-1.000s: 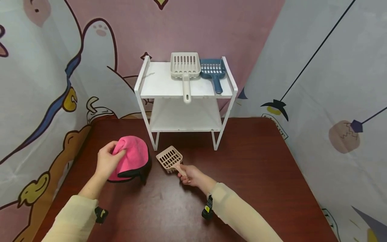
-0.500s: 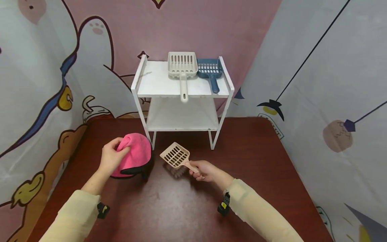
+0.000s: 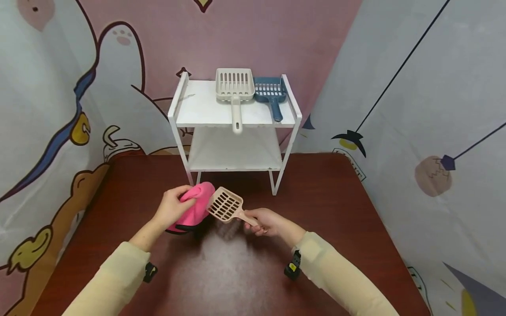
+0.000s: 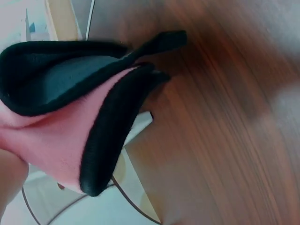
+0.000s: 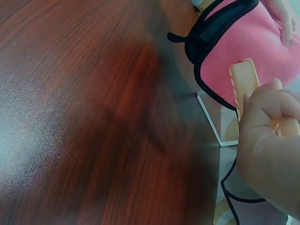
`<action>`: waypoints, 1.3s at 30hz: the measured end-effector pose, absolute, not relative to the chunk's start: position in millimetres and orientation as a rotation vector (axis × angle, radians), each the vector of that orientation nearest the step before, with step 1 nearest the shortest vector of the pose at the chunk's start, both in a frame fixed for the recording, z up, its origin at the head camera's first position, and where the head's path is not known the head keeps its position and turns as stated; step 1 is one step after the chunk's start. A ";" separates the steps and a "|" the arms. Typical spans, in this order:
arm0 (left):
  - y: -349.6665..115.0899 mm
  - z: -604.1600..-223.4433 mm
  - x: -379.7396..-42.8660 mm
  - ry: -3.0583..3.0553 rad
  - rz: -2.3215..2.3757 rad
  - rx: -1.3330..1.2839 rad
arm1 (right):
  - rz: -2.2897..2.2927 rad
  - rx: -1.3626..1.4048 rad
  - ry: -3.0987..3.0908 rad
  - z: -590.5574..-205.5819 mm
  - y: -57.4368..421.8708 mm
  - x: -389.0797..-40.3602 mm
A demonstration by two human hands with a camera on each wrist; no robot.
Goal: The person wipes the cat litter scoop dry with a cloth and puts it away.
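My left hand (image 3: 174,208) pinches a folded pink cloth (image 3: 199,204) with a black edging. In the left wrist view the cloth (image 4: 56,145) hangs in a loop above the table, its dark grey inner side showing. My right hand (image 3: 266,221) grips the handle of a beige slotted litter scoop (image 3: 225,205), held over the table with its head towards the left. The scoop's head is right at the cloth's edge in the head view; whether they touch I cannot tell. From the right wrist, the scoop (image 5: 244,84) appears in front of the pink cloth (image 5: 248,42).
A white two-tier shelf (image 3: 237,153) stands at the back of the brown table (image 3: 324,219). On its top lie a large cream litter scoop (image 3: 236,94) and a blue litter scoop (image 3: 272,98), handles pointing forward. Cartoon-printed sheets (image 3: 415,87) hang behind and beside the table.
The right hand has lifted the scoop and moved it a little right. The left hand has then brought the pink cloth rightwards, up to the scoop's head.
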State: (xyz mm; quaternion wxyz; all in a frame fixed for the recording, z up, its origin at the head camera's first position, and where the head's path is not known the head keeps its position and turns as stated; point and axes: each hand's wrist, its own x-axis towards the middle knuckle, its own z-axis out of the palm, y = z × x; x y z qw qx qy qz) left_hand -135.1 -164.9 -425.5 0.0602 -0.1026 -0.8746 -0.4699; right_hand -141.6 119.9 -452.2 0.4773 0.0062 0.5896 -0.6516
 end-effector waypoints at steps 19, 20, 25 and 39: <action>-124.6 -433.5 -135.7 -2.881 -1.446 -1.013 | -1.559 -0.110 1.519 -447.0 110.5 -138.2; -125.3 -433.7 -136.4 -2.882 -1.420 -1.019 | -1.556 -0.120 1.521 -446.5 110.9 -137.8; -129.8 -434.6 -136.6 -2.911 -1.311 -1.036 | -1.519 -0.192 1.533 -444.4 112.7 -134.6; -148.5 -428.1 -137.1 -2.930 -1.079 -0.939 | -1.510 -0.235 1.608 -437.4 115.6 -133.5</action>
